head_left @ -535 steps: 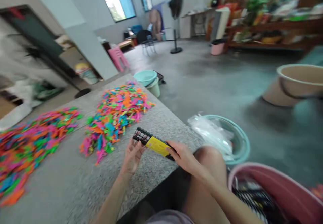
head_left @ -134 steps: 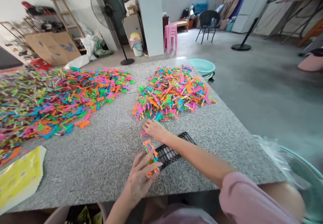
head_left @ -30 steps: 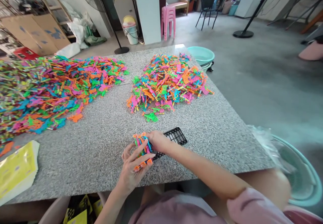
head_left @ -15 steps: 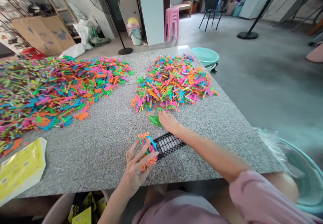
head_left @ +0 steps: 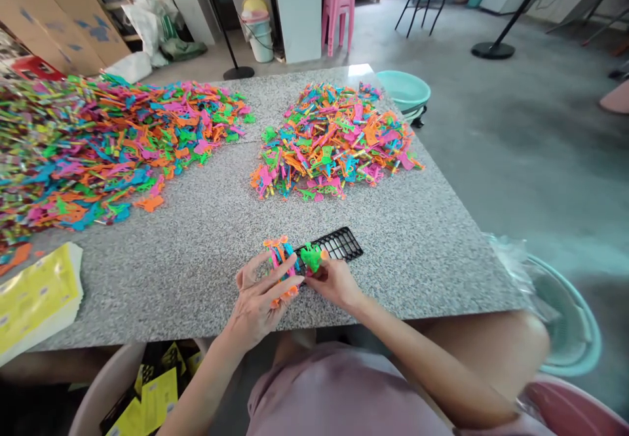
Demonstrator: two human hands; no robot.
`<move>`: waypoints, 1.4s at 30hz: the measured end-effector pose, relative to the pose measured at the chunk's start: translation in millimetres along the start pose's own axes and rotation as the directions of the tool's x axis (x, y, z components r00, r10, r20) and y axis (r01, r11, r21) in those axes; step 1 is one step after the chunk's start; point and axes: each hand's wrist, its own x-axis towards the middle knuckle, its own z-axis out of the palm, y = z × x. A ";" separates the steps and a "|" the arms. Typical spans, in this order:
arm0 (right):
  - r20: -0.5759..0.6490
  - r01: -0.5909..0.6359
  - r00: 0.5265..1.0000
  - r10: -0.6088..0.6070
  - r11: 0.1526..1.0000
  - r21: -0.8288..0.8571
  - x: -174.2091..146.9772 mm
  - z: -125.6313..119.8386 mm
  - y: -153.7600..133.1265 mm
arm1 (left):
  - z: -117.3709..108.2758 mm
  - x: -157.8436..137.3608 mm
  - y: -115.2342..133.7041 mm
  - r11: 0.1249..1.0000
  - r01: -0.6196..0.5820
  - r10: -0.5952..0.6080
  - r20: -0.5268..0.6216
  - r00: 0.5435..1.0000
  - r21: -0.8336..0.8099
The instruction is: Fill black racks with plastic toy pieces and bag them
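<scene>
your left hand (head_left: 255,301), half-curled, and right hand (head_left: 339,282), pinched, sit close together at the desk (head_left: 422,278). the black tray (head_left: 344,242) lies there; your left fingers brace its row of bright pieces (head_left: 281,252), likely against slipping; your right fingertips grip the green piece (head_left: 310,257) over the tray, probably for control.

On the bench (head_left: 196,246), a heap of small pieces (head_left: 122,141) lies at left, a second heap (head_left: 334,141) to its right; before the second, a tray (head_left: 346,244) with a row of pieces (head_left: 279,252) beneath the left hand (head_left: 260,297); sheets (head_left: 39,292) near left; a basin (head_left: 405,88) beyond the far right corner
</scene>
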 end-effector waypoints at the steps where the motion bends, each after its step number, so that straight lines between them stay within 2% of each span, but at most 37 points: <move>1: -0.008 0.014 1.000 -0.015 0.999 -0.050 1.2 1.7 -2.4 | -0.8 0.6 1.0 1.000 0.009 -0.010 0.010 1.000 0.010; 3: 0.011 0.051 0.999 -0.050 0.987 -0.154 5.2 0.5 -8.5 | -0.8 1.0 1.8 0.999 0.039 -0.039 0.033 0.999 0.006; 6: 0.117 0.092 0.991 -0.059 0.949 -0.301 13.2 -5.3 -20.9 | 3.1 0.4 1.3 0.998 0.060 -0.059 0.037 0.998 -0.034; 10: 0.263 0.154 0.964 -0.036 0.882 -0.445 15.5 -2.6 -38.0 | 9.9 1.1 2.0 0.992 0.082 -0.088 -0.050 0.995 -0.097; 13: 0.278 0.174 0.960 -0.036 0.854 -0.490 4.6 4.8 -42.3 | 11.7 2.6 3.6 0.988 0.121 -0.129 -0.087 0.988 -0.096; 15: 0.292 0.191 0.955 -0.047 0.852 -0.488 -0.4 3.4 -39.5 | 11.7 2.4 3.4 0.992 0.105 -0.110 -0.087 0.990 -0.067; 18: 0.431 0.278 0.896 -0.107 0.892 -0.357 15.7 -16.7 -33.1 | 11.3 0.5 1.4 0.997 0.056 -0.061 -0.105 0.993 -0.053; 19: 0.424 0.281 0.898 -0.120 0.897 -0.340 29.3 -26.3 -32.1 | 11.4 -0.1 0.7 0.997 0.046 -0.052 -0.111 0.992 -0.061; 20: 0.369 0.267 0.921 -0.125 0.892 -0.365 46.6 -35.6 -32.2 | 11.6 -0.5 0.1 0.997 0.039 -0.046 -0.112 0.993 -0.071; 21: 0.259 0.232 0.958 -0.125 0.869 -0.438 66.3 -43.2 -33.1 | 12.0 -0.8 -0.4 0.996 0.033 -0.041 -0.111 0.993 -0.078; 23: 0.038 0.140 0.988 -0.150 0.765 -0.629 107.1 -50.1 -36.9 | 13.1 -0.9 -1.3 0.997 0.031 -0.039 -0.108 0.993 -0.076; 24: -0.010 0.107 0.987 -0.162 0.697 -0.709 124.8 -48.3 -39.0 | 13.8 -1.0 -1.9 0.997 0.027 -0.035 -0.113 0.993 -0.070; 26: -0.025 0.070 0.988 -0.155 0.575 -0.815 148.2 -34.5 -42.1 | 15.0 -1.7 -3.8 0.998 0.014 -0.022 -0.130 0.991 -0.062; 29: -0.019 0.059 0.988 -0.151 0.491 -0.869 146.9 -0.5 -41.7 | 14.5 -4.6 -8.3 0.995 0.004 -0.016 -0.125 0.992 -0.097; 31: 0.026 0.108 0.985 -0.168 0.499 -0.860 130.1 16.5 -40.5 | 11.9 -7.0 -11.4 0.990 0.003 -0.015 -0.079 0.997 -0.139; 33: 0.087 0.170 0.980 -0.178 0.530 -0.831 114.1 18.8 -40.9 | 7.8 -9.1 -13.9 0.984 0.005 -0.011 -0.031 0.999 -0.180; 35: 0.118 0.198 0.977 -0.178 0.555 -0.808 107.7 5.0 -41.9 | 3.6 -10.7 -15.3 0.978 -0.005 0.000 -0.024 1.000 -0.209; 38: 0.100 0.191 0.977 -0.189 0.555 -0.810 114.5 -33.4 -37.8 | -1.1 -12.7 -14.5 0.976 -0.016 0.004 -0.054 0.999 -0.219; 42: 0.013 0.089 0.990 -0.143 0.543 -0.835 126.2 -74.9 -24.1 | -2.6 -14.9 -10.5 0.982 0.005 -0.019 -0.074 0.997 -0.191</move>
